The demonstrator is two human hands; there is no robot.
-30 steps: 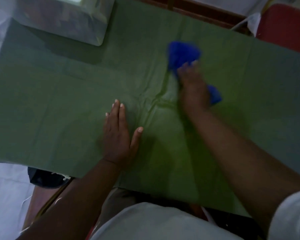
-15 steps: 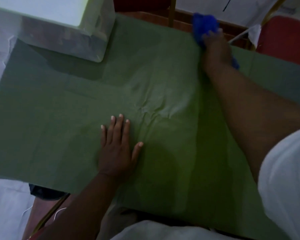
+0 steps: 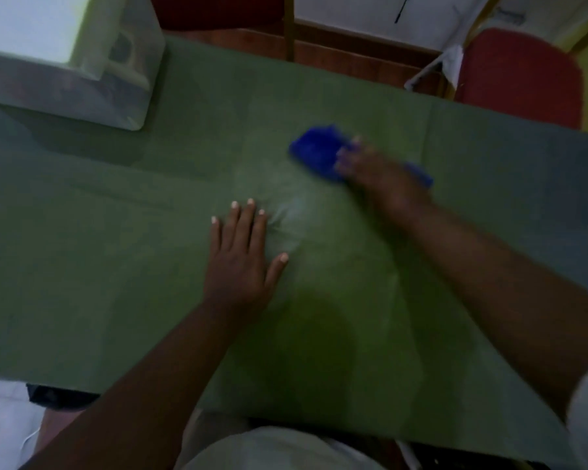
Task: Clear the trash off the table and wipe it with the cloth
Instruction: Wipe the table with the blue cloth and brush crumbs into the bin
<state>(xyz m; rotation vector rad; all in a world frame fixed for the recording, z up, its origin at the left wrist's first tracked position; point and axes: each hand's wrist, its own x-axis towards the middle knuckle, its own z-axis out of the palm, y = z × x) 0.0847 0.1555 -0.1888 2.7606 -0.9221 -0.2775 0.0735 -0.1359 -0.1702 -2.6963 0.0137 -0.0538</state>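
Wiping hand: right hand (image 3: 384, 174) pressed on blue cloth (image 3: 316, 152), blurred; fingers on the cloth's top, grip cannot be told.
Cloth position: mid-counter, toward far edge.
Left hand (image 3: 240, 262): flat on green counter (image 3: 116, 266), fingers together, thumb out.
Far left corner: clear plastic bin (image 3: 82, 62).
Beyond counter: red chair (image 3: 520, 79).
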